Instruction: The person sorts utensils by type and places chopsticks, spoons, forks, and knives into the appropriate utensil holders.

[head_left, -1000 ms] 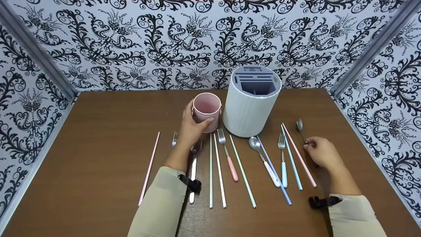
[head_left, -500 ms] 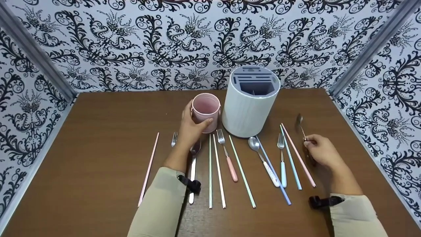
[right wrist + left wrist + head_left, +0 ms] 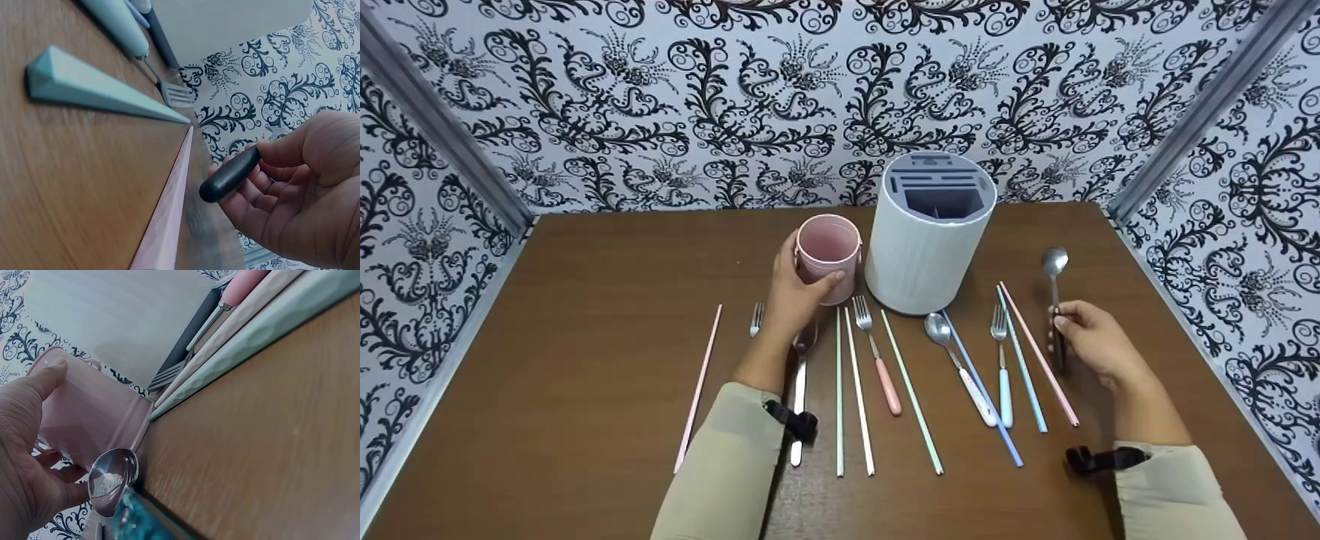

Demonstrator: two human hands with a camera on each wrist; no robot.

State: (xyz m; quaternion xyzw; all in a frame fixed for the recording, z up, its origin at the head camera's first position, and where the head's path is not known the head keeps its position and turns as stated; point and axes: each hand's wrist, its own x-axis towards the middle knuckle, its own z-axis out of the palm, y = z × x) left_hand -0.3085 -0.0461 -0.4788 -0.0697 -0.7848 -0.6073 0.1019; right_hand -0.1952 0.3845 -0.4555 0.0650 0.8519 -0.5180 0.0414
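Observation:
My left hand (image 3: 797, 296) grips a small pink cup (image 3: 849, 262) shaped like a pail, thumb on the near side. In the left wrist view the cup (image 3: 90, 413) stands close beside a spoon bowl (image 3: 112, 481). At the right, my right hand (image 3: 1099, 337) pinches a spoon (image 3: 1055, 261) by its dark handle, bowl pointing away from me. The right wrist view shows the black handle end (image 3: 228, 177) between thumb and fingers, with a pink chopstick (image 3: 163, 219) nearby. Just right of the cup stands a white cylindrical utensil holder (image 3: 922, 259) with a grey slotted top.
Across the table (image 3: 585, 360) lie several chopsticks, among them a pink one (image 3: 699, 386) at far left and a blue one (image 3: 982, 390). A pink-handled fork (image 3: 888, 382), a light-blue-handled fork (image 3: 1005, 390) and another spoon (image 3: 938, 328) lie between the arms. Patterned walls (image 3: 765, 97) enclose the back and sides.
My right hand has raised the spoon and turned it, so its bowl has moved farther from me and now faces up. My left hand stays on the cup.

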